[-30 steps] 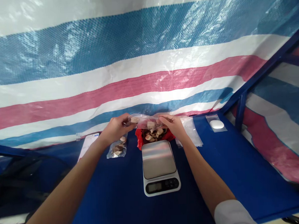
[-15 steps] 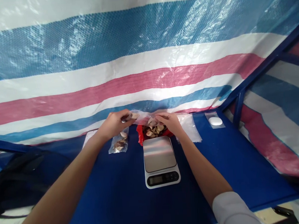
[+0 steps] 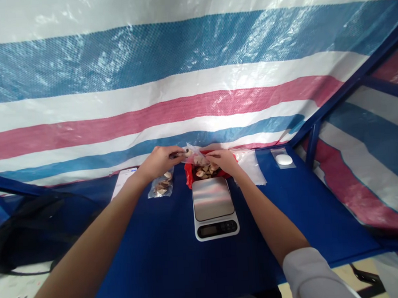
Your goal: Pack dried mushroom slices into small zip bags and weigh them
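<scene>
Both my hands hold a clear plastic bag [image 3: 198,157] with some pale pieces in it, low over an open red plastic bag [image 3: 189,176]. My left hand [image 3: 161,163] is closed on its left end, fingers curled. At the other end my right hand [image 3: 223,160] pinches the plastic. Inside the red bag lie cream and brown chunky pieces [image 3: 205,172], of a kind I cannot make out. Just in front is a white kitchen scale [image 3: 213,199] with a bare metal plate and dark display. A filled clear bag [image 3: 161,186] of similar pieces lies below my left hand.
Flat clear bags [image 3: 251,166] lie right of my right hand. Farther right is a white oval object [image 3: 284,159] on a small clear bag. A white phone [image 3: 124,182] lies left, beyond my forearm. Dark straps [image 3: 13,238] sit at far left. Striped sheeting backs the blue table [image 3: 164,257].
My left hand has shifted slightly right, nearer my right hand, and the bag between them is more bunched. The camera view has moved a little.
</scene>
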Demonstrator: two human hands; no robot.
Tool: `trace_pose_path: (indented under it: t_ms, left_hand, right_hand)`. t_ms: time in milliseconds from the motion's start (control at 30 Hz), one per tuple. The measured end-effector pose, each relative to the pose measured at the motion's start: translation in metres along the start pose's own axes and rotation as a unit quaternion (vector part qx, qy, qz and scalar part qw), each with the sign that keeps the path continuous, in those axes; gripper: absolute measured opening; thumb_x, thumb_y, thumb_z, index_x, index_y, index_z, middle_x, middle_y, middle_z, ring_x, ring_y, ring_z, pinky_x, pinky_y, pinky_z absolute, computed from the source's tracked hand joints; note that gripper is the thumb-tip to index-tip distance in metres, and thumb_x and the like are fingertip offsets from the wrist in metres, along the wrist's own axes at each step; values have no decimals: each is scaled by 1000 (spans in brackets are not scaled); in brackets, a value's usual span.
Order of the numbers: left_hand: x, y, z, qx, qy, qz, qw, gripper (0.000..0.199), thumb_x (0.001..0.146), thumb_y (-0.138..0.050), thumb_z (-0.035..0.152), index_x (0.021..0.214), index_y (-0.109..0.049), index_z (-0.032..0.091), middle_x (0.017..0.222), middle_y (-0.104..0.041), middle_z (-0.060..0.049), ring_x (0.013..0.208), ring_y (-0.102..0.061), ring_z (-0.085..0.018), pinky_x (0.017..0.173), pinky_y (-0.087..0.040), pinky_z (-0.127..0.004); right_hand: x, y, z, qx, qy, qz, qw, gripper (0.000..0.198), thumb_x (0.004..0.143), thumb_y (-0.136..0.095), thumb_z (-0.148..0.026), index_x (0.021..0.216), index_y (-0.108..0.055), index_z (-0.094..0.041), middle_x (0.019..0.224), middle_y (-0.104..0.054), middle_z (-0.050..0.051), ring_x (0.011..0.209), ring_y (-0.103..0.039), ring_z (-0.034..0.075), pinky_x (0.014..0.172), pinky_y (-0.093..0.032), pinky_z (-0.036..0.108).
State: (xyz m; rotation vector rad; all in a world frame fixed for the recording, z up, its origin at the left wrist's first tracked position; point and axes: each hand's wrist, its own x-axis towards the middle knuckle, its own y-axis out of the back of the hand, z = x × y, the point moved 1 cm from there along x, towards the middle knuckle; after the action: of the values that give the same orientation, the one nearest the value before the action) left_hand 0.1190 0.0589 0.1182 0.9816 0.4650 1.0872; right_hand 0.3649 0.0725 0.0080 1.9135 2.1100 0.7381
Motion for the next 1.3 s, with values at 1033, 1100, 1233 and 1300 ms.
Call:
trace_pose_path:
  t_ms: [1033,1100,1233,1300]
  left_hand:
    - [9,7,-3,-38,-1,51,998,33,88,-60,47,86,-78,19,85,-78,-4,77,-67,-20,74,-49,-27]
    - [10,6,-1,-36,-6,61,997,33,89,-60,47,88,-78,19,90,-79,-5,80,-68,-21,76,-49,-27]
    - [10,1,0,-37,-13,69,997,33,89,-60,46,90,-78,19,93,-79,-6,82,-69,-22,78,-50,-28]
    - [10,-2,-2,-29,-13,64,997,32,88,-59,45,88,-79,19,92,-79,-6,82,-70,-22,79,-51,-29]
  right_hand:
    - [14,13,2,59,16,-15,998,19,82,-67,-31,86,-83,-23,99,-79,3,83,-72,22,68,-60,31]
    - [15,16,0,68,9,-24,997,21,83,-66,-30,95,-83,-25,109,-78,1,86,-73,22,67,-61,31]
    - [15,19,-2,52,-3,-24,998,22,84,-66,-27,98,-83,-26,102,-79,0,80,-72,21,63,-60,29]
    - [14,18,-3,5,9,-17,1000,18,83,-67,-24,89,-84,-25,95,-80,0,77,-71,20,65,-58,29]
